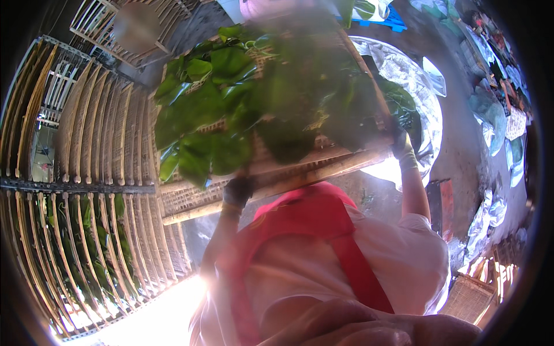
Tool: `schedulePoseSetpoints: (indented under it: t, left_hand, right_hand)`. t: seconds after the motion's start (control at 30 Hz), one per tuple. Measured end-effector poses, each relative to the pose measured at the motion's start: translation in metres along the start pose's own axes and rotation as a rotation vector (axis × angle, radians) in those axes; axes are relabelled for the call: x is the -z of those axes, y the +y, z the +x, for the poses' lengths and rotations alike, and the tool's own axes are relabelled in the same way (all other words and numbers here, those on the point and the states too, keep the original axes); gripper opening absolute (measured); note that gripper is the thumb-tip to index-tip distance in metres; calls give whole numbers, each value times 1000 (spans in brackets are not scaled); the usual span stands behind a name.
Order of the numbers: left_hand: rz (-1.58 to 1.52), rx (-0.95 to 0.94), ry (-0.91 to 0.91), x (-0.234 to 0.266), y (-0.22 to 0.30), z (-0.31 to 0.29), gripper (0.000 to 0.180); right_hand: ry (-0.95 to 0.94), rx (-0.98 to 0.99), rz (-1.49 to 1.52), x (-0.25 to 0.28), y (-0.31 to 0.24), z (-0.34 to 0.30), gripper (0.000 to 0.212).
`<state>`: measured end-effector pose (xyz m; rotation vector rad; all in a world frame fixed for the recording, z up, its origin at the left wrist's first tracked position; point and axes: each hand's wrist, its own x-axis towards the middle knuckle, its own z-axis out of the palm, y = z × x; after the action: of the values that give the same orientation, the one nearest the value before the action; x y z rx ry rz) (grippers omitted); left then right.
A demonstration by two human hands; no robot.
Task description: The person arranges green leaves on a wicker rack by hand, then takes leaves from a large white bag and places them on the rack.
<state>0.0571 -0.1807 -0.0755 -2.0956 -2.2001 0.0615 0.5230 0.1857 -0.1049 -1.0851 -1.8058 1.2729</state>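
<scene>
Broad green leaves [208, 109] lie spread over a woven bamboo tray [323, 167] in front of my body. Gloved in something dark, my left hand [238, 191] is closed on the tray's near bamboo edge, left of the middle. My right hand [404, 151], in a glove with a pale cuff, grips the tray at its near right corner; its fingers are partly hidden in shadow. A hazy smear blurs the tray's middle and far right part. Two bamboo rails run along the near side; whether they belong to one tray or two stacked ones, I cannot tell.
To the left stands a rack of bamboo trays [95, 130], with leaves showing behind its lower slats. On the right is a round container lined with clear plastic [430, 109], holding leaves. Plastic bags [487, 118] line the far right. Pink cloth [277, 8] shows beyond the tray.
</scene>
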Motion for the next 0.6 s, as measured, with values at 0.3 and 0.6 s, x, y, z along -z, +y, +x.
schedulePoseSetpoints:
  t: [0.3, 0.6]
  left_hand:
    - [-191, 158, 87, 24, 12, 0, 12]
    - [-63, -41, 111, 7, -3, -4, 12]
  right_hand:
    - [13, 21, -458, -4, -6, -1, 34]
    - [202, -68, -94, -7, -94, -13, 34]
